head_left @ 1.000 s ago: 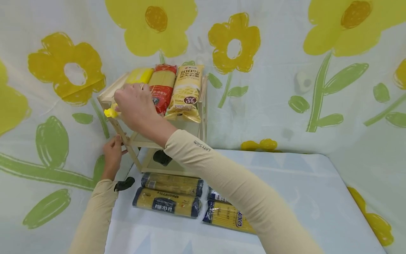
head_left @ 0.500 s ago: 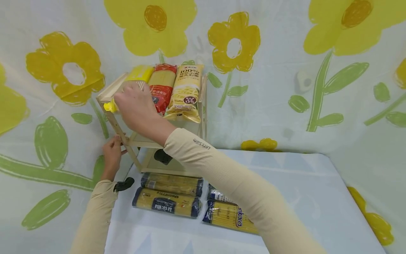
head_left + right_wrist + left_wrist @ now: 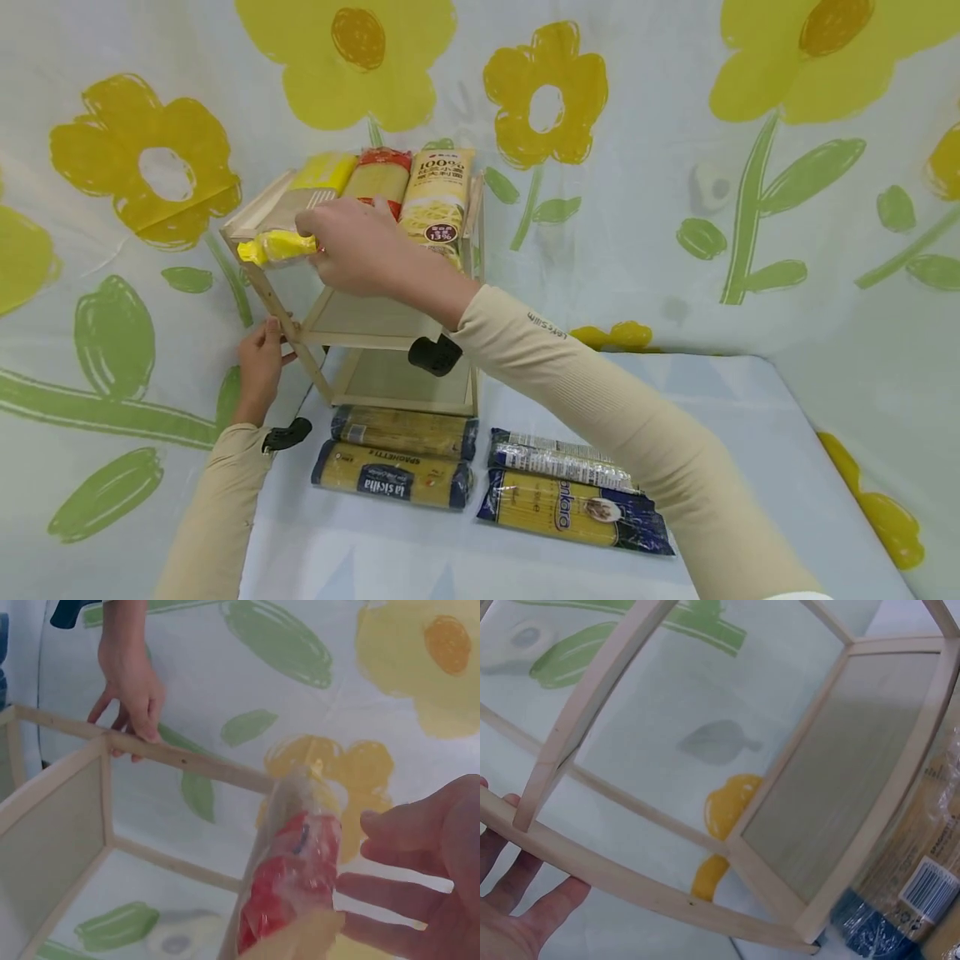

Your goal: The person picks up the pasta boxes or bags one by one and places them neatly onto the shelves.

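A light wooden rack [image 3: 285,321] stands at the table's back left. Its top shelf carries a yellow pasta pack [image 3: 277,246], a red pack [image 3: 382,175] and a "100%" pack [image 3: 438,196] side by side. My right hand [image 3: 360,246] lies over the near ends of the yellow and red packs. In the right wrist view its fingers [image 3: 412,825] are spread beside the red pack [image 3: 289,889], not curled round it. My left hand [image 3: 261,360] grips the rack's front left post, and its fingers [image 3: 525,907] sit under the bar [image 3: 630,881].
Several spaghetti packs lie on the table in front of the rack: a "la sicilia" pack [image 3: 393,483], one behind it [image 3: 405,429], and two at the right [image 3: 570,512]. A flowered cloth [image 3: 675,208] hangs behind. The rack's lower shelves [image 3: 375,312] hold nothing.
My right hand has slid right along the top shelf, from the yellow pack's end toward the middle. The yellow pack sits slightly further in. The left hand still holds the post.
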Demonstrator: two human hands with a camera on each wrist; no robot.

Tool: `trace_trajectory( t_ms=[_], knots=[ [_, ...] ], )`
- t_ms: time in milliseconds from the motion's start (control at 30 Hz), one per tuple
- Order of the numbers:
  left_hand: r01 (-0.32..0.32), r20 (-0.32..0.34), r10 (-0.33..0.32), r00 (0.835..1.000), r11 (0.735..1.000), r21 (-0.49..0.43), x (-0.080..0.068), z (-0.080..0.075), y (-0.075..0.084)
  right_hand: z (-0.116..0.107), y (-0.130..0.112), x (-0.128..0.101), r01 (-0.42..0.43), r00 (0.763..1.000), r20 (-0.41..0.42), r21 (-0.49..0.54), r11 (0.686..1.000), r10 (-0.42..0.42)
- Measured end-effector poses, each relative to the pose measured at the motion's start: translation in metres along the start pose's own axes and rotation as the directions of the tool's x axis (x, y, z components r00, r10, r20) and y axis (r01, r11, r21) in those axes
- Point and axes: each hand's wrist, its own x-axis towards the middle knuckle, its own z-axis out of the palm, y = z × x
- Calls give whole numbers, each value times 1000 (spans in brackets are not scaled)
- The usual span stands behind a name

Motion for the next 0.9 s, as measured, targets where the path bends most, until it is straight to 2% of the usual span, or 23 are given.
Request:
trace_trajectory(
  t_ms=[167, 300, 400, 467, 533, 633, 733, 900],
  knots=[
    [2, 8, -2, 1000, 1000, 19, -2, 2, 6, -8, 16, -22, 98, 991, -99, 49, 994, -93],
    [13, -3, -13, 1000, 1000, 20, 1, 1, 1, -12, 26, -44, 158, 970, -203, 96, 983, -136],
    [21, -5, -21, 1000, 1000, 2, 5, -1, -6, -13, 33, -65, 226, 934, -312, 131, 965, -177],
    [12, -10, -12, 1000, 1000, -7, 7, -3, -10, -11, 37, -80, 284, 897, -388, 145, 948, -210],
    [-7, -10, 7, 1000, 1000, -6, 9, -5, -14, -9, 41, -95, 338, 867, -437, 158, 928, -241],
    [-32, -7, 32, 999, 999, 3, 10, -6, -17, -7, 47, -116, 389, 835, -478, 159, 908, -273],
    [-34, 0, 34, 999, 999, -7, 10, -5, -18, -3, 53, -138, 406, 829, -480, 165, 899, -287],
    [-22, -6, 21, 1000, 1000, -22, 12, -3, -19, 5, 65, -170, 404, 848, -449, 206, 891, -281]
  ],
)
